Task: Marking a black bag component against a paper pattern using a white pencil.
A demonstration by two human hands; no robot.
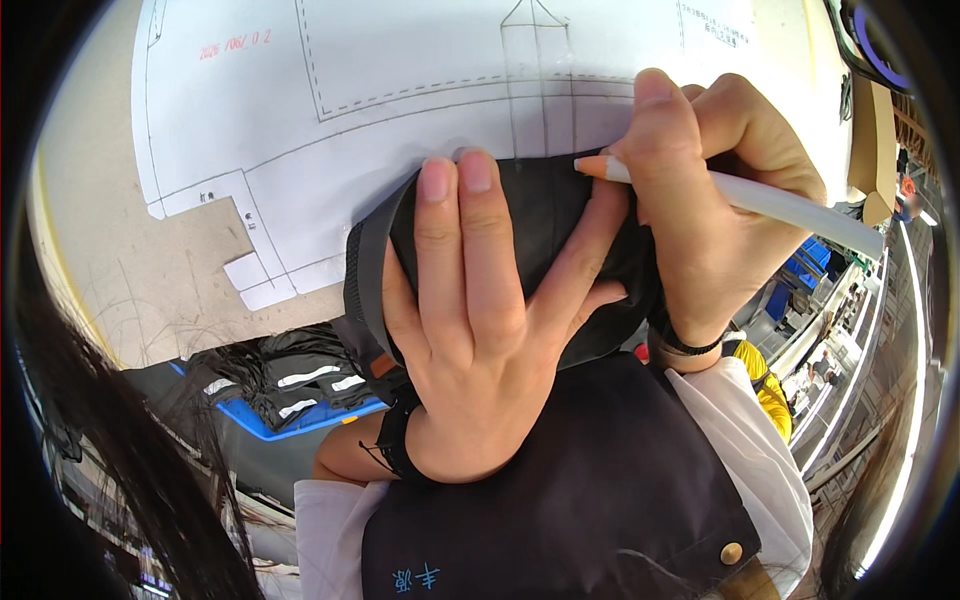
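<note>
A dark fabric piece point(540, 225) with a ribbed mesh edge lies folded on the near edge of a large white paper pattern point(400, 70). Across it my left hand point(480, 300) is spread, its fingers outstretched and pressing the cloth down. My right hand point(700, 180) is closed around a white pencil point(780, 207), with the thumb and fingers near its sharpened end. The bare-wood tip rests at the fabric's far edge, beside the ruled lines on the paper. Whether a mark is on the cloth there, I cannot tell.
The pattern lies on a pale tabletop point(85, 220). Below its near edge, a blue bin point(265, 425) holds dark garments point(290, 375) with reflective strips. A cardboard box point(872, 150) stands at the right. Something yellow point(765, 390) is beside my right arm. Dark hair hangs at the left.
</note>
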